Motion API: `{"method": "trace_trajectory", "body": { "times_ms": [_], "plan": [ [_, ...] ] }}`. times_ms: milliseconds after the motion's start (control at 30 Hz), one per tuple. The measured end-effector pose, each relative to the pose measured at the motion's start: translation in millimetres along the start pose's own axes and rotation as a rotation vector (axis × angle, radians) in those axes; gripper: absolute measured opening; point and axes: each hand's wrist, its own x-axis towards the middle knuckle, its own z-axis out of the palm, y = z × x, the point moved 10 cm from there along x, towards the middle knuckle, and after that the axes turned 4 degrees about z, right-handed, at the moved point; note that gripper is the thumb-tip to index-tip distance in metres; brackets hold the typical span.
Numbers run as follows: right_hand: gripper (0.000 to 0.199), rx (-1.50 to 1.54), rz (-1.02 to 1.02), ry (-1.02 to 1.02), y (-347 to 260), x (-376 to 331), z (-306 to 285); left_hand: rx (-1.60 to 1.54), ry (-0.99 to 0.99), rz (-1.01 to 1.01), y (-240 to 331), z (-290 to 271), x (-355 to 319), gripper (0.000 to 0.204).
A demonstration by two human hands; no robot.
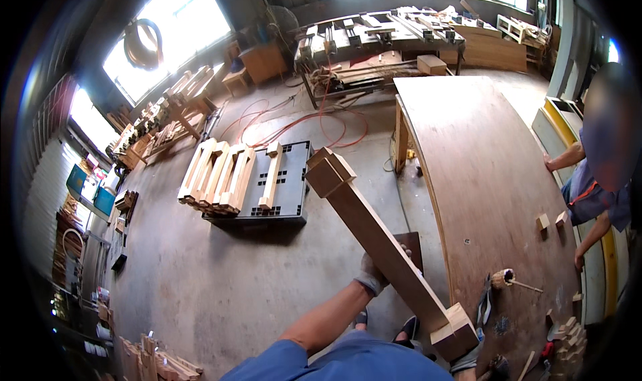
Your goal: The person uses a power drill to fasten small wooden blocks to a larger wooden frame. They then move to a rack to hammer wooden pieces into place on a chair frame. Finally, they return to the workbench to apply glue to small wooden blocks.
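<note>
I hold a long wooden beam [374,227] with a square block fixed at each end, slanting up and away from me over the concrete floor. My left hand [372,273], in a grey glove, grips the beam from its left side near the middle. My right hand [466,363], also gloved, is mostly hidden under the near end block [455,333] and supports it. The far end block [329,170] hangs above the edge of a black pallet [291,200].
Several similar wooden pieces [217,177] lie on the pallet. A large plywood table [481,154] stands to my right, with small blocks [543,222] and a mallet [503,278] on it. Another person [595,194] leans on its far side. Red hoses [301,120] trail across the floor.
</note>
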Motion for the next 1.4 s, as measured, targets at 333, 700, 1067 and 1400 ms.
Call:
{"method": "trace_trajectory", "body": {
  "times_ms": [333,700,1067,1400],
  "plan": [
    [0.062,0.293,-0.275,-0.031,0.7,4.3,-72.8,0.172,-0.281,-0.048,-38.6,-26.2,27.4,0.063],
    [0.062,0.270,-0.250,0.098,-44.5,-24.0,-38.5,0.266,-0.095,-0.032,-28.2,32.9,5.6,0.046],
    [0.052,0.305,-0.196,0.025,-29.6,20.8,-20.1,0.392,-0.160,0.133,34.4,13.1,-14.9,0.046],
    [0.073,0.371,0.191,-0.069,25.4,57.4,23.7,0.399,-0.166,0.169,34.3,193.8,-42.1,0.095]
  ]
}}
